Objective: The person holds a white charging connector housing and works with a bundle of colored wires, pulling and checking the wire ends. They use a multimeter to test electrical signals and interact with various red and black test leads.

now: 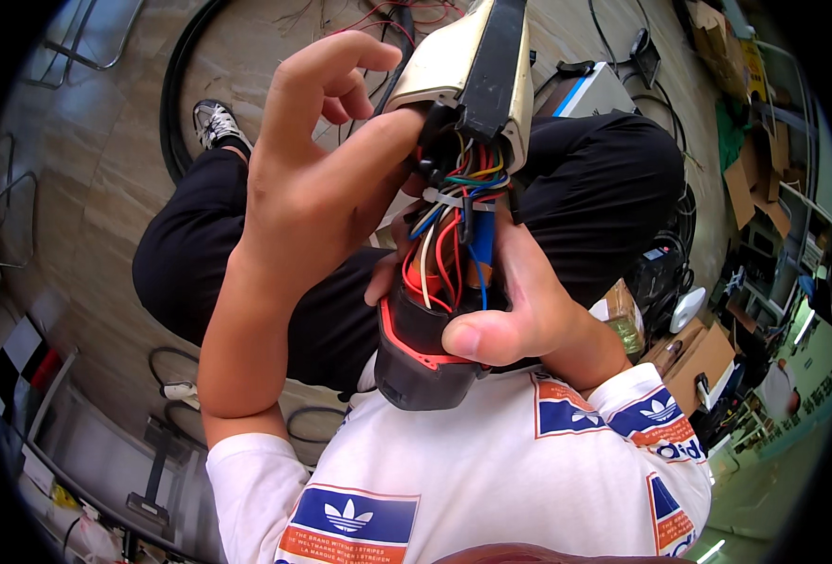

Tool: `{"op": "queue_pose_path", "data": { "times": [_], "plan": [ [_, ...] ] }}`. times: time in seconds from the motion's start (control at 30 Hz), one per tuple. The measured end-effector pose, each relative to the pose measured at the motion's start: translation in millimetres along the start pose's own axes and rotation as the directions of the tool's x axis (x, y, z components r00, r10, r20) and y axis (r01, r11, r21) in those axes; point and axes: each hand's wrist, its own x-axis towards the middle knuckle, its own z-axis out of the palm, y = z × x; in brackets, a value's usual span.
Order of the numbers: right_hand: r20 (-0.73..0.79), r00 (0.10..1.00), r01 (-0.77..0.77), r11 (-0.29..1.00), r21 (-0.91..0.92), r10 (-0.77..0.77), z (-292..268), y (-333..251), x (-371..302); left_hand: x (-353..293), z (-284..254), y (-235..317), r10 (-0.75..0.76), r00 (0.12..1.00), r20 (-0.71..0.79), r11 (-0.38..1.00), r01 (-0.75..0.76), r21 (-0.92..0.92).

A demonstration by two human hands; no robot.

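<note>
My left hand (317,164) is at a cream-and-black housing (458,70). Its thumb presses on the housing's near rim, while the index finger is bent up clear of it; the lower fingers are partly hidden. My right hand (519,310) is closed around a black end piece (425,376) with a red edge, its thumb on the rim and fingertips showing on the far side. Between the two parts runs a bundle of coloured wires (449,244), bound by a white cable tie (446,197). The device is held above my lap.
Thick black cable (173,103) curves over the tiled floor at the far left. Beyond my knee is a white-and-blue box (595,94), with loose red wires at the top. Cardboard boxes (698,367) and shelving line the right; a metal-framed grey cart (78,423) stands at lower left.
</note>
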Motion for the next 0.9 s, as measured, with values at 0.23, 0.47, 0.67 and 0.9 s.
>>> {"op": "queue_pose_path", "data": {
  "times": [0.23,0.47,0.67,0.9],
  "plan": [
    [0.005,1.0,0.023,1.0,0.007,-0.023,1.7,-3.9,1.5,-3.4,6.0,1.9,-0.028,0.999,-0.025,1.0,0.028,0.003],
    [-0.048,0.997,0.066,0.997,0.03,-0.065,-5.8,-1.1,5.1,-0.3,8.0,6.5,-0.06,0.998,-0.005,0.996,0.06,0.059],
    [-0.026,0.995,0.093,0.996,-0.012,-0.093,-11.2,-0.7,6.2,0.1,10.5,13.2,-0.058,0.996,-0.062,0.998,0.059,0.026],
    [-0.066,0.988,0.138,0.99,-0.004,-0.138,-11.3,2.2,5.9,6.5,10.5,14.0,0.045,0.999,0.019,0.998,-0.046,0.034]
  ]
}}
